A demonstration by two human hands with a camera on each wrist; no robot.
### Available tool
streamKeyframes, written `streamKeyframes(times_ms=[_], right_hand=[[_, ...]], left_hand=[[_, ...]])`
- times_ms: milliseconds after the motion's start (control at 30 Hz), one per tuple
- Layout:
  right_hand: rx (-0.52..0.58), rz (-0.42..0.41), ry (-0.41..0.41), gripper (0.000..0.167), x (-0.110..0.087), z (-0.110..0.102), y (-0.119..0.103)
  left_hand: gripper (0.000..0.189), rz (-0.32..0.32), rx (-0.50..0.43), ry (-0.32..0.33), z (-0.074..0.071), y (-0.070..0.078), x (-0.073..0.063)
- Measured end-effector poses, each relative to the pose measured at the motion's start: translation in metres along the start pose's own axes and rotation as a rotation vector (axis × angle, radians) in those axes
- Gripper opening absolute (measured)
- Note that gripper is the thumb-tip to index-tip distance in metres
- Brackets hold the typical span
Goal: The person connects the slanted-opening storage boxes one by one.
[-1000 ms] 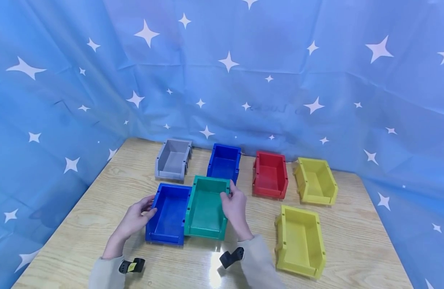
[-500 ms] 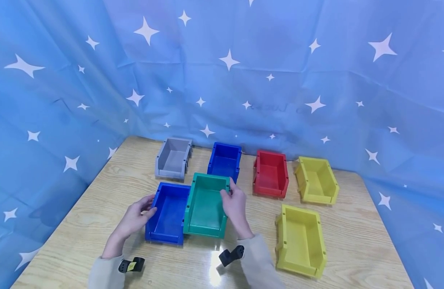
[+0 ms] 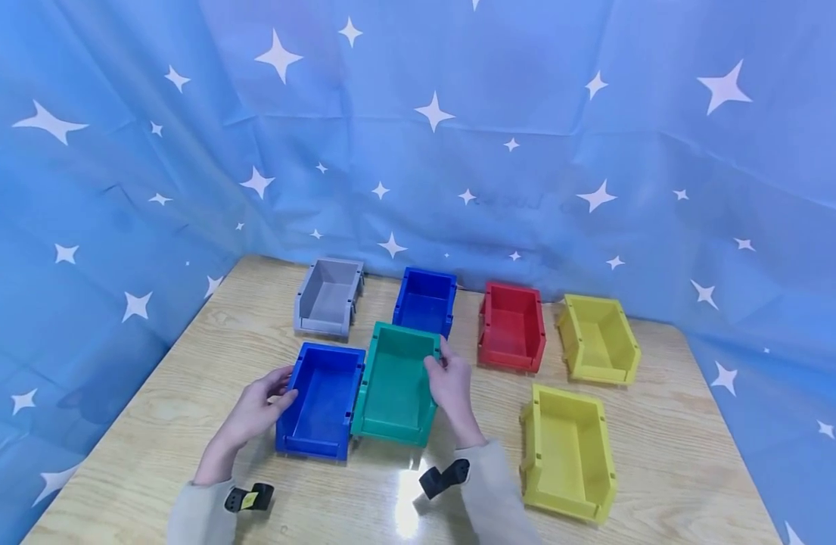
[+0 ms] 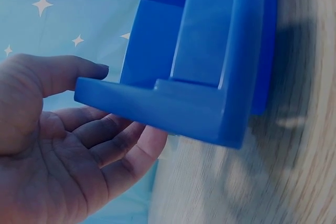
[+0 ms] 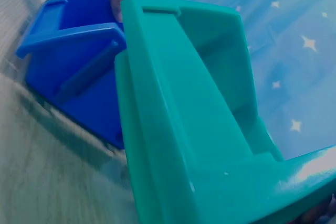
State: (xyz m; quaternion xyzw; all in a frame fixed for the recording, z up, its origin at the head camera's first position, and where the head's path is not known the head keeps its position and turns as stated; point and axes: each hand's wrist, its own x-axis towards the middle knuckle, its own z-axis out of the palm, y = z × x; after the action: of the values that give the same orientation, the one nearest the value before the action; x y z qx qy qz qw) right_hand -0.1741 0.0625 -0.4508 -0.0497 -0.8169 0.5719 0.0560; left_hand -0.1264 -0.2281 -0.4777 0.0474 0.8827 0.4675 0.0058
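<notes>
My left hand [image 3: 257,409] holds a blue storage bin [image 3: 320,405] by its left wall. In the left wrist view the thumb lies over the rim of the blue bin [image 4: 157,98], while the other fingers sit outside, below it. My right hand [image 3: 453,384] pinches the right wall of a green bin [image 3: 397,386]. The green bin is raised off the table just right of the blue one, slightly tilted. A narrow gap shows between the two at the top. In the right wrist view the green bin [image 5: 168,103] hides most of my right hand.
Along the back of the wooden table [image 3: 166,424] stand a grey bin [image 3: 329,295], another blue bin [image 3: 424,299], a red bin [image 3: 511,329] and a yellow bin [image 3: 599,341]. A second yellow bin [image 3: 567,454] is at the right front. A starred blue curtain [image 3: 418,151] hangs behind.
The green bin has shifted right and slightly up with my right hand, opening a small gap from the blue bin. My left hand and the blue bin stay nearly in place.
</notes>
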Motion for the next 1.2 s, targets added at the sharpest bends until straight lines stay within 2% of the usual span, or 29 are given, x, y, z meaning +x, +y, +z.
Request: streamKeyframes(times_ms=[267, 567, 800, 1033, 1200], right_hand=[[0.032, 0.017, -0.005, 0.051, -0.0001, -0.0006, -0.0043], [0.009, 0.030, -0.007, 0.052, -0.0020, -0.0001, -0.0037], [0.037, 0.010, 0.010, 0.052, -0.0042, 0.0037, -0.0034], [0.032, 0.047, 0.011, 0.053, -0.0055, 0.0047, -0.0065], [0.018, 0.026, 0.003, 0.052, -0.0068, 0.0039, -0.0092]], left_hand=[[0.041, -0.006, 0.002, -0.001, 0.0006, 0.0015, 0.0008], [0.041, -0.017, -0.009, -0.003, 0.0007, 0.0034, 0.0009], [0.041, -0.021, -0.010, -0.001, -0.0003, 0.0029, 0.0001], [0.040, -0.016, -0.006, 0.004, 0.0000, 0.0029, 0.0002], [0.041, -0.017, -0.004, 0.001, 0.0000, 0.0024, 0.0001]])
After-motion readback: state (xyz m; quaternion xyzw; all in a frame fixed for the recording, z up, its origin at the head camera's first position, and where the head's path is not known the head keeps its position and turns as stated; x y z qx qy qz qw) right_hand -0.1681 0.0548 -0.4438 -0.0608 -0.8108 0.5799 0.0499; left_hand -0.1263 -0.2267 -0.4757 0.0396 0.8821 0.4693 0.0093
